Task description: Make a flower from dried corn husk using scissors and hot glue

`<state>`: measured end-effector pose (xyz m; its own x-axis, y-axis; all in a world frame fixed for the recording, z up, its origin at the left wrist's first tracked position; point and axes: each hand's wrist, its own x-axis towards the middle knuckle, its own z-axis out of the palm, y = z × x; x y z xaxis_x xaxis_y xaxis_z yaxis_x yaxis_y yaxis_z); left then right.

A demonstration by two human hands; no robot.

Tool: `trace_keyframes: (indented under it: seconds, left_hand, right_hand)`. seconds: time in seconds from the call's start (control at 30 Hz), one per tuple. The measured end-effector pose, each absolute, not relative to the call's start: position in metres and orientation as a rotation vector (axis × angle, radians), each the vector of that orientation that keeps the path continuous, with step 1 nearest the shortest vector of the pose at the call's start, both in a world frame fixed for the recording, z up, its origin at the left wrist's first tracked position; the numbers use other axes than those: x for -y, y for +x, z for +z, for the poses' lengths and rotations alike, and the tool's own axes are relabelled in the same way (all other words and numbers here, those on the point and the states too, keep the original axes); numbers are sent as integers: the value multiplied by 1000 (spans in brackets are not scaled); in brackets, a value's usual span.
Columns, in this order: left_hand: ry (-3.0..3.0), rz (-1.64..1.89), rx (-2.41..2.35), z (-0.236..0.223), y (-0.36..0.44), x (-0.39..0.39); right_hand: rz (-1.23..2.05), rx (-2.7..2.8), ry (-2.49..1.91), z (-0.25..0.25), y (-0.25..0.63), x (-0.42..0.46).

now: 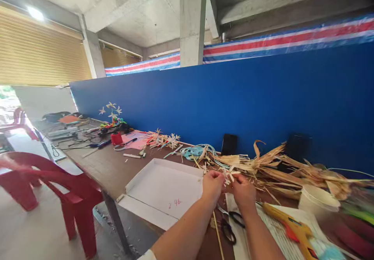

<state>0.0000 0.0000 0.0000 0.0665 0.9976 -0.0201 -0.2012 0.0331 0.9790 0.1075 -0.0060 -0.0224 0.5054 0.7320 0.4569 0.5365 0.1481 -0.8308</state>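
Note:
Both of my hands meet over the table, just right of a shallow white box. Between them is a small pale flower (230, 174) made of husk-like strips. My right hand (243, 188) pinches one of its petals between thumb and finger. My left hand (214, 184) is closed at the flower's left side, its fingertips pressed together; what lies in them is too small to make out. Black-handled scissors (228, 231) lie below my hands, beside a thin stick (217, 232). Dried husks (263, 162) are heaped just beyond my right hand.
The open white box (163, 186) has red writing. A yellow glue gun (292, 229) lies on paper near a white cup (318, 201). Blue cord (195, 151) and finished flowers (172, 140) sit behind. A red chair (67, 197) stands left; a blue partition (187, 100) runs behind the table.

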Motion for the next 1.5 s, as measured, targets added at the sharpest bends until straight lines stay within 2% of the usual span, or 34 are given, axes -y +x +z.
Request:
trace_keyframes:
  seconds: [0.9, 1.2, 1.5]
  left_hand:
    - [1120, 1177, -1020, -2, -14, 1]
    - [1075, 1181, -1043, 4, -5, 3]
    - [1004, 1211, -1018, -8, -14, 2]
  right_hand:
    - [190, 1154, -1518, -24, 107, 9]
    - [128, 1172, -1525, -24, 106, 10]
    - [29, 1104, -1533, -22, 104, 10]
